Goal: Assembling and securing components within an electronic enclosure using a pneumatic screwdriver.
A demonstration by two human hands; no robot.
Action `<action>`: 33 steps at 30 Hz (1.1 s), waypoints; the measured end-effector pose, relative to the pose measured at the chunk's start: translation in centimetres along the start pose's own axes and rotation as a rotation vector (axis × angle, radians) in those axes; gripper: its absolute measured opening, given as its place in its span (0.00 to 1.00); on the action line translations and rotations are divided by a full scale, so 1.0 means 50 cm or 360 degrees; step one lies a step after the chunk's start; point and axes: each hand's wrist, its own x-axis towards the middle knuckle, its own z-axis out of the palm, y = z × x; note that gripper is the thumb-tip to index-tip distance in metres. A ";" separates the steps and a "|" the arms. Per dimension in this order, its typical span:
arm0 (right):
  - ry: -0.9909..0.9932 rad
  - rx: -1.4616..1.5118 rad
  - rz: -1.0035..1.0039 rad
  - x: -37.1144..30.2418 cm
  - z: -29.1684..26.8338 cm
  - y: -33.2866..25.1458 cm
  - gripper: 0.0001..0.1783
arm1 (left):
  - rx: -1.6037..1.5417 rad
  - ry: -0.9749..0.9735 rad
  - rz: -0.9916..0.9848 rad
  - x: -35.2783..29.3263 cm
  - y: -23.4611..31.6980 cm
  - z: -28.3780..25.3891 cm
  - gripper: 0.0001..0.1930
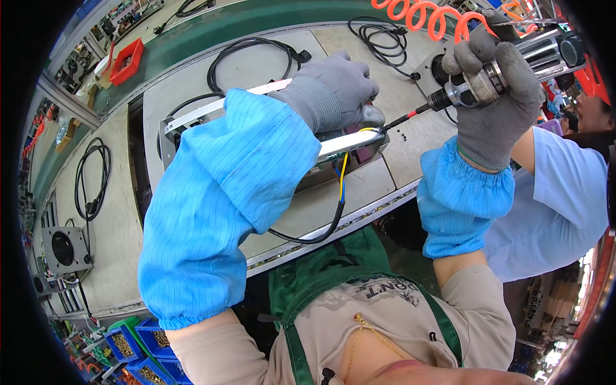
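My left hand [339, 83], in a grey glove with a blue sleeve cover, presses down on a grey metal box unit [192, 119] lying on the workbench. My right hand [497, 83], also gloved, grips a powered screwdriver [471, 90]. Its dark bit [401, 120] slants down to the unit's right end, just beside my left fingers. Yellow, blue and black wires [341, 183] hang from that end toward the bench's front edge. An orange coiled air hose [423, 14] runs to the tool from above.
Black cables [253, 54] lie coiled behind the unit, and another coil [92, 170] at the left. A similar fan unit [63, 249] sits far left, another [431, 69] behind the screwdriver. Blue bins of screws [128, 343] stand lower left. A co-worker in light blue [558, 199] stands at right.
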 end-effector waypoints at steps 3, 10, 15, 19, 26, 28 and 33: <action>0.0019 -0.0032 0.0039 0.000 0.004 -0.001 0.25 | 0.0017 0.0030 -0.0015 -0.003 0.001 -0.002 0.15; 0.0077 -0.0134 -0.0032 -0.009 0.023 0.007 0.26 | 0.0024 0.0002 -0.0003 0.001 0.003 -0.004 0.15; 0.0179 -0.0192 -0.0057 -0.002 0.018 0.010 0.23 | 0.0035 0.0026 -0.0024 -0.001 0.004 -0.004 0.15; 0.0203 0.0078 0.0039 -0.006 -0.019 0.005 0.21 | 0.0033 -0.0017 -0.0061 0.005 0.009 -0.003 0.14; -0.0007 0.0185 0.0069 -0.002 -0.011 0.003 0.19 | 0.0034 -0.0040 -0.0084 0.005 0.019 -0.013 0.16; -0.0064 0.0222 0.0090 0.001 -0.012 -0.001 0.19 | 0.0043 -0.0035 -0.0081 0.008 0.015 -0.008 0.16; -0.0134 0.0177 0.0095 0.001 -0.022 -0.001 0.20 | 0.0069 -0.0051 -0.0052 0.018 0.012 -0.001 0.17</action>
